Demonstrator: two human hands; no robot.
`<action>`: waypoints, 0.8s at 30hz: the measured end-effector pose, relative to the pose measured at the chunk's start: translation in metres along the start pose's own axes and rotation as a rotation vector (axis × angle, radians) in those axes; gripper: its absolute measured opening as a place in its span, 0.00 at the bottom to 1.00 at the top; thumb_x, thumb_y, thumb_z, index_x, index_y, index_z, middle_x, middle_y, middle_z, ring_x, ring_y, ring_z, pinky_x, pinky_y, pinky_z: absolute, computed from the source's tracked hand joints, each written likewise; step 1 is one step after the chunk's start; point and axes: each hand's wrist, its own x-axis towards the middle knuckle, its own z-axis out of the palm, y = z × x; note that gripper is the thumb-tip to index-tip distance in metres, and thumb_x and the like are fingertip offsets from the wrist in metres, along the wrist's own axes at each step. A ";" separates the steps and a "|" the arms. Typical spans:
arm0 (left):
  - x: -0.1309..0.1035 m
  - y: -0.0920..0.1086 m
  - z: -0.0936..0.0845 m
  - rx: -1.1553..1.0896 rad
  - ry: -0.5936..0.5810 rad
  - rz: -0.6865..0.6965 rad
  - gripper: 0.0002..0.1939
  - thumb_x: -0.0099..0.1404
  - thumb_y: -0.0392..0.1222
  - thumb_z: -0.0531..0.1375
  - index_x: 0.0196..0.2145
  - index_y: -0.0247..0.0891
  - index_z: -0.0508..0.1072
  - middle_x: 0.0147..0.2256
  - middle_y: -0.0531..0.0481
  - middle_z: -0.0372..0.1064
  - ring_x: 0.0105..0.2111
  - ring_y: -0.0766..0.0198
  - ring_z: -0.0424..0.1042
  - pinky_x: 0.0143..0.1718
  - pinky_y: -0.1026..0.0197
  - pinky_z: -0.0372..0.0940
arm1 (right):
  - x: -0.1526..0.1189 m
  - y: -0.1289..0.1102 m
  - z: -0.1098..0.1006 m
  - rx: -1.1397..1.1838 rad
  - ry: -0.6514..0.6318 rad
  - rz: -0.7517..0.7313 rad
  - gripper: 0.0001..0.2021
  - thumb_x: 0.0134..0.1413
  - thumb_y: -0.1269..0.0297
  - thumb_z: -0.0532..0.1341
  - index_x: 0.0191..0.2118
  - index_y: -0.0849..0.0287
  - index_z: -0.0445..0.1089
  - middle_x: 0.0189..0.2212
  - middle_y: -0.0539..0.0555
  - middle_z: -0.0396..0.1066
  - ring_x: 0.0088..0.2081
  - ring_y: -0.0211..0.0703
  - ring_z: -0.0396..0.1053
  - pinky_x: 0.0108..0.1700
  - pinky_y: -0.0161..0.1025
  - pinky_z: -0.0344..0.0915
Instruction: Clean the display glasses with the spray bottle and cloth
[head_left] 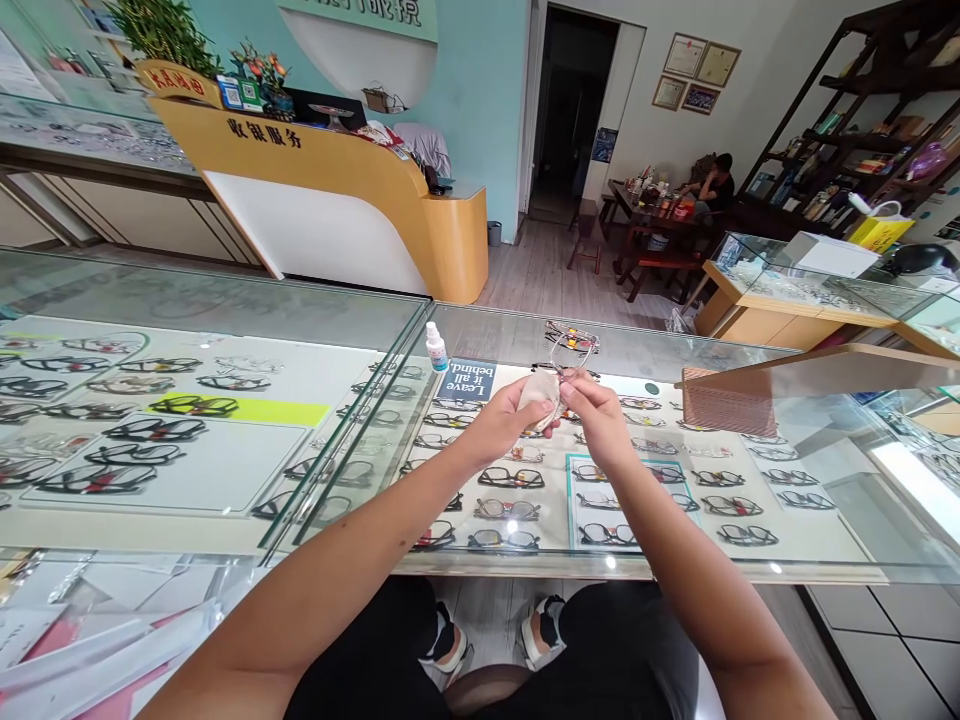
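Above the glass display case, my left hand (521,410) is closed around a pale cleaning cloth (541,392), which is folded over part of a pair of eyeglasses (564,352). My right hand (594,408) pinches the frame of the same eyeglasses, close beside the cloth. Their thin temples stick up and away from me; the lenses are mostly hidden by the cloth and fingers. A small white spray bottle (436,347) with a blue and red label stands upright on the glass, left of my hands.
Rows of eyeglass frames lie under the glass countertop (645,560). A wooden board with a ribbed panel (729,402) stands at the right. Beyond are a yellow-fronted cashier counter (315,165) and a person (712,185) seated at a dark table.
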 end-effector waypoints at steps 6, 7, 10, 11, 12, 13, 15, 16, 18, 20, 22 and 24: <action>0.005 -0.009 -0.001 0.003 0.101 -0.013 0.35 0.64 0.67 0.73 0.53 0.33 0.80 0.30 0.51 0.75 0.26 0.64 0.73 0.27 0.61 0.70 | -0.003 -0.003 0.003 0.004 -0.017 -0.029 0.24 0.61 0.35 0.70 0.29 0.52 0.81 0.43 0.57 0.75 0.49 0.56 0.71 0.58 0.55 0.70; 0.005 -0.009 -0.002 0.004 0.082 -0.011 0.36 0.66 0.69 0.71 0.55 0.34 0.80 0.31 0.49 0.77 0.27 0.62 0.75 0.29 0.59 0.72 | -0.003 -0.001 0.003 0.017 -0.005 -0.016 0.24 0.61 0.35 0.70 0.31 0.52 0.81 0.44 0.58 0.76 0.48 0.55 0.72 0.55 0.54 0.72; 0.002 -0.006 -0.003 -0.008 -0.012 -0.008 0.39 0.68 0.72 0.68 0.60 0.35 0.79 0.37 0.44 0.82 0.32 0.56 0.81 0.39 0.53 0.77 | 0.000 0.007 0.000 0.042 0.035 0.020 0.23 0.61 0.35 0.69 0.35 0.52 0.83 0.44 0.57 0.75 0.44 0.52 0.72 0.46 0.51 0.74; 0.001 -0.004 -0.004 -0.003 -0.045 -0.008 0.39 0.69 0.71 0.68 0.62 0.36 0.78 0.38 0.43 0.82 0.34 0.55 0.82 0.41 0.53 0.76 | 0.001 0.009 0.000 0.051 0.051 0.028 0.23 0.60 0.34 0.70 0.35 0.52 0.83 0.43 0.56 0.75 0.43 0.51 0.72 0.44 0.49 0.74; 0.000 -0.003 -0.004 0.012 -0.073 -0.006 0.38 0.69 0.69 0.69 0.63 0.36 0.78 0.39 0.42 0.83 0.36 0.54 0.83 0.43 0.53 0.76 | 0.002 0.011 -0.001 0.064 0.063 0.038 0.23 0.60 0.35 0.70 0.35 0.52 0.82 0.43 0.56 0.74 0.41 0.50 0.71 0.41 0.48 0.74; -0.001 -0.001 -0.003 0.034 -0.094 0.002 0.38 0.69 0.67 0.71 0.63 0.36 0.77 0.40 0.42 0.83 0.37 0.54 0.83 0.43 0.54 0.75 | 0.002 0.011 -0.001 0.081 0.067 0.050 0.23 0.60 0.35 0.70 0.35 0.52 0.82 0.42 0.55 0.74 0.39 0.48 0.70 0.39 0.47 0.73; -0.002 0.001 -0.002 0.074 -0.094 0.019 0.37 0.66 0.64 0.74 0.62 0.35 0.77 0.41 0.42 0.83 0.37 0.56 0.82 0.42 0.57 0.74 | 0.003 0.010 -0.001 0.107 0.057 0.059 0.23 0.60 0.36 0.71 0.33 0.52 0.81 0.42 0.54 0.73 0.38 0.47 0.69 0.39 0.46 0.73; -0.001 0.001 0.000 0.085 -0.068 0.024 0.37 0.65 0.63 0.75 0.60 0.34 0.77 0.40 0.43 0.82 0.35 0.58 0.80 0.41 0.58 0.73 | 0.002 0.008 0.000 0.106 0.044 0.050 0.23 0.60 0.37 0.71 0.32 0.53 0.80 0.41 0.54 0.73 0.39 0.47 0.70 0.41 0.47 0.74; 0.000 -0.001 0.002 0.092 0.011 0.032 0.36 0.65 0.65 0.74 0.56 0.33 0.78 0.36 0.46 0.80 0.31 0.61 0.77 0.35 0.60 0.72 | 0.002 0.005 0.001 0.075 0.026 0.009 0.24 0.61 0.37 0.71 0.28 0.53 0.78 0.39 0.54 0.72 0.43 0.50 0.70 0.50 0.49 0.74; 0.002 -0.003 0.002 0.089 0.073 0.043 0.36 0.65 0.69 0.72 0.53 0.33 0.79 0.32 0.48 0.78 0.29 0.62 0.75 0.31 0.60 0.72 | 0.002 0.003 0.002 0.037 0.016 -0.024 0.26 0.61 0.37 0.71 0.25 0.54 0.76 0.37 0.54 0.73 0.47 0.52 0.70 0.57 0.51 0.71; 0.004 -0.005 -0.002 0.068 0.068 0.048 0.39 0.66 0.73 0.70 0.53 0.32 0.79 0.32 0.47 0.78 0.29 0.60 0.77 0.31 0.58 0.74 | 0.002 0.004 0.001 0.032 0.016 -0.023 0.25 0.62 0.37 0.70 0.26 0.53 0.77 0.39 0.55 0.76 0.48 0.52 0.71 0.57 0.52 0.71; 0.005 -0.004 -0.007 0.046 0.005 0.026 0.41 0.67 0.74 0.68 0.56 0.32 0.79 0.35 0.43 0.80 0.32 0.57 0.80 0.36 0.55 0.76 | 0.003 0.007 0.000 0.055 0.030 0.003 0.22 0.61 0.38 0.71 0.30 0.53 0.80 0.42 0.54 0.76 0.46 0.51 0.72 0.53 0.52 0.72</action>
